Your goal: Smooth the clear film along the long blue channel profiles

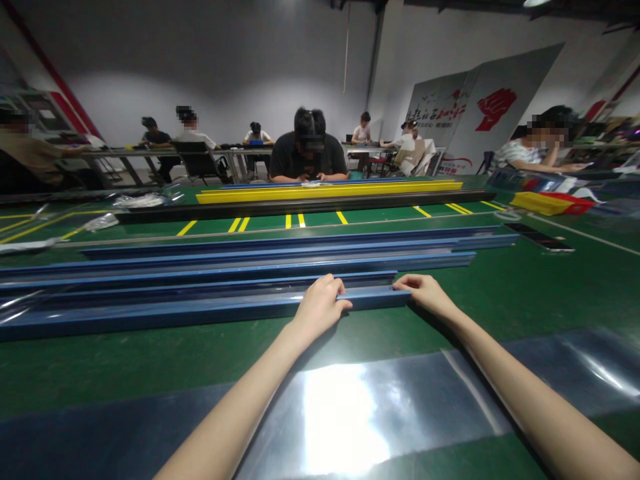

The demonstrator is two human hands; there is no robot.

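A long blue channel strip [150,320] lies across the green table in front of me. My left hand [323,300] is closed over its front wall, thumb on the near side and fingers over the top. At the strip's right end, my right hand [423,292] pinches the corner between thumb and fingertips. Whether a small piece is also between those fingertips, I cannot tell. More blue strips [440,261] lie parallel just behind. Under my forearms a clear plastic sheet [410,393] stretches along the near side of the table, reflecting bright light.
A black strip [280,206] and a yellow strip [350,193] lie farther back. A phone [537,237] rests at the right, near a yellow tray [537,203]. Yellow tape lines mark the green tabletop. Across the table a person [307,150] sits bent forward; others sit behind.
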